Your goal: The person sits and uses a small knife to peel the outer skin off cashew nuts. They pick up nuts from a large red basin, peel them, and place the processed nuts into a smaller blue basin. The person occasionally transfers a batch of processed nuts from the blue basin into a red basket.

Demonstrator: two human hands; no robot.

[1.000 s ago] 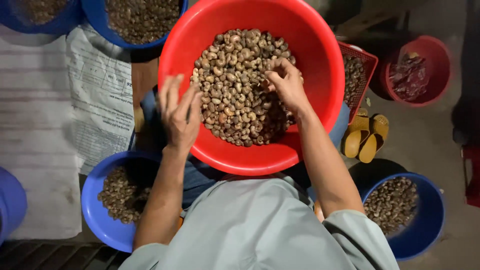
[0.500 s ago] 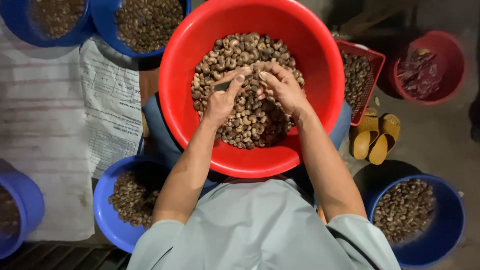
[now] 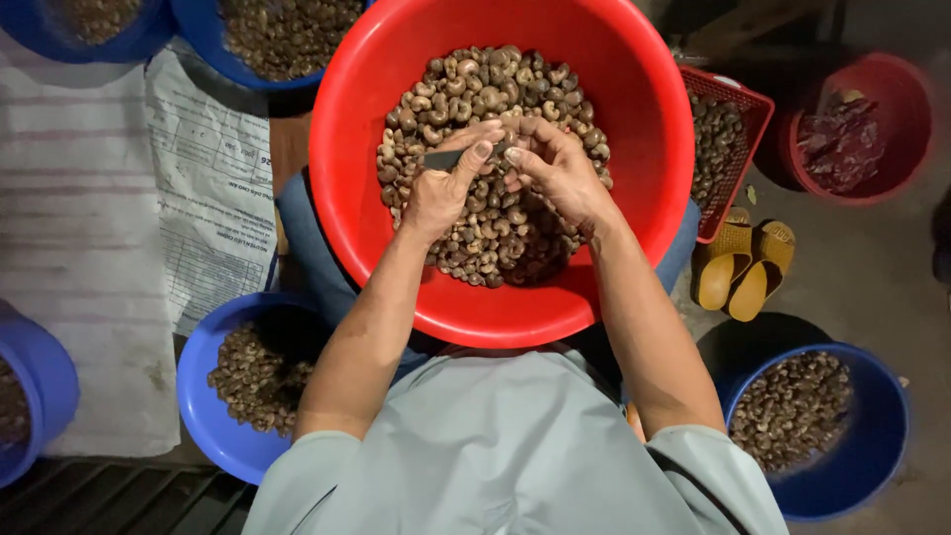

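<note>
A large red basin [image 3: 376, 228] rests on my lap, holding a heap of brown nuts in their shells [image 3: 495, 238]. Both hands meet over the heap. My left hand [image 3: 443, 183] grips a small dark-bladed knife [image 3: 446, 157], thumb pressed along it. My right hand [image 3: 555, 168] pinches a single nut against the blade tip; the nut itself is mostly hidden by the fingers.
Blue bowls of nuts sit at lower left [image 3: 213, 396], lower right [image 3: 842, 436] and along the top [image 3: 267, 45]. A red basket of nuts [image 3: 728, 149], a red tub [image 3: 872, 129], yellow sandals [image 3: 743, 263] and a white woven sack [image 3: 109, 228] surround me.
My left hand came in from the basin's left rim to the middle, now holding the knife. My right hand moved slightly left and the two hands closed together over the heap.
</note>
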